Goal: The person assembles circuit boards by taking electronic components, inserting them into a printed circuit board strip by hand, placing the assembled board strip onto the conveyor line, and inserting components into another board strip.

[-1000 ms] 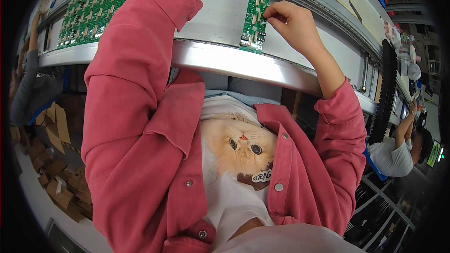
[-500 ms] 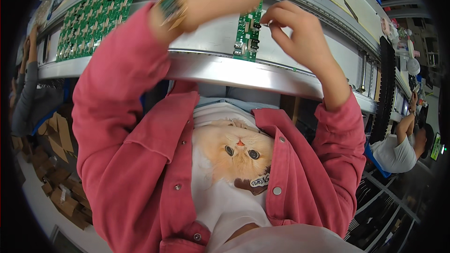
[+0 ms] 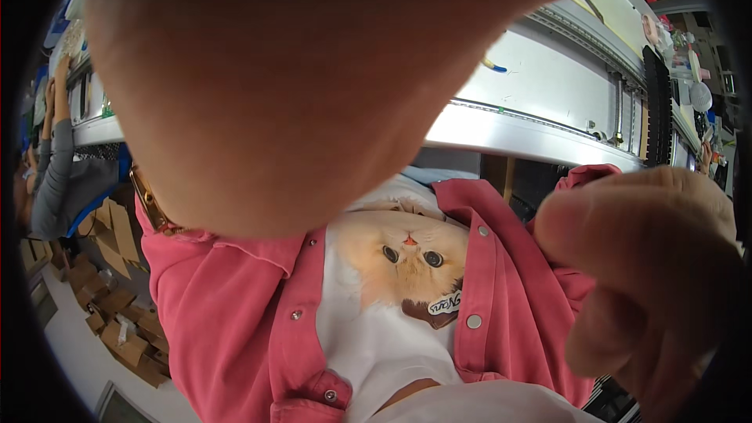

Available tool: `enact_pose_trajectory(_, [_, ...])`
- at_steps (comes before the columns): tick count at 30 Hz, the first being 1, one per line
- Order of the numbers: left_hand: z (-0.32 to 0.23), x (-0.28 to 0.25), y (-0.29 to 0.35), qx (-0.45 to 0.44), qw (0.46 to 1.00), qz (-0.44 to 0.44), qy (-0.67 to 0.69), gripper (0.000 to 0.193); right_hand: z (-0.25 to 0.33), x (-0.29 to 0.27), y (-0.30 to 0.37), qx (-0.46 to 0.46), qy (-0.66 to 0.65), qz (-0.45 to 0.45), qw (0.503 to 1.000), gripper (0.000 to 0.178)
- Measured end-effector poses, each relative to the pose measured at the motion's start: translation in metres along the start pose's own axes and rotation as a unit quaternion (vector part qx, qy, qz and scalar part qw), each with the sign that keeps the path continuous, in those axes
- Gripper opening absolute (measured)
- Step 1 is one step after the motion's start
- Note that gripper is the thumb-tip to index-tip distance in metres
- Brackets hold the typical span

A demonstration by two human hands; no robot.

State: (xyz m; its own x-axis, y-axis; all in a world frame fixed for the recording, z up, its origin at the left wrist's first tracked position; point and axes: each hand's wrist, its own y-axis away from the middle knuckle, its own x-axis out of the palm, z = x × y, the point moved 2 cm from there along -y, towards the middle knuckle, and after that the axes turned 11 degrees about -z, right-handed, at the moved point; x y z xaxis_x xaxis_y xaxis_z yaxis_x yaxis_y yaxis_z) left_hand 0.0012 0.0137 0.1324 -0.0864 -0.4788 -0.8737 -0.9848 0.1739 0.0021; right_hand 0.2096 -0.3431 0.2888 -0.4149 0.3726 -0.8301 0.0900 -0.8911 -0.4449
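My left hand (image 3: 313,70) looms very close, filling the upper left and middle of the view. Its fingers run off the top edge, so what they do is mostly hidden. A gold-coloured band (image 3: 149,196) circles that wrist. My right hand (image 3: 650,266) is raised close at the right side, blurred, with loosely bent fingers apart and nothing visible between them. Behind the left hand, a sliver of green circuit board (image 3: 107,103) shows at the left. The rest of the boards are covered from sight.
A metal-edged conveyor rail (image 3: 509,127) crosses behind my hands. A small blue-and-yellow item (image 3: 493,66) lies on its white bed. At the far left a person in a grey sleeve (image 3: 59,157) works nearby. Cardboard boxes (image 3: 129,337) are piled on the floor at lower left.
Both hands have left the circuit board at the rail and come up close to my head. The left hand now blocks most of the bench; the right has swung to the right side.
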Motion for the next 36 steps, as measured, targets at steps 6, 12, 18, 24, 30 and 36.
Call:
enact_pose_trajectory(6, [-0.033, -0.049, -0.047, -0.076, 0.966, -0.195, 0.154, 0.032, 0.042, 0.073, -0.076, 0.009, 0.020, -0.030, 0.999, 0.016])
enact_pose_trajectory(12, [-0.091, -0.095, -0.061, -0.161, 0.817, -0.442, 0.334, 0.028, 0.045, 0.115, -0.135, 0.009, 0.025, -0.057, 0.998, 0.015])
enact_pose_trajectory(18, [-0.086, -0.102, -0.064, -0.126, 0.840, -0.459, 0.259, 0.023, 0.009, 0.101, -0.140, 0.011, 0.015, -0.063, 0.998, 0.015])
enact_pose_trajectory(24, [-0.080, -0.108, -0.065, -0.072, 0.870, -0.450, 0.187, 0.019, 0.041, 0.115, -0.142, 0.040, 0.016, -0.086, 0.995, 0.015])
enact_pose_trajectory(30, [-0.071, -0.112, -0.065, -0.040, 0.875, -0.474, 0.094, 0.014, 0.016, 0.128, -0.168, 0.023, 0.005, -0.095, 0.995, 0.014])
enact_pose_trajectory(36, [-0.070, -0.111, -0.064, 0.005, 0.885, -0.465, 0.030, 0.011, 0.034, 0.137, -0.180, 0.052, 0.001, -0.103, 0.993, 0.014])
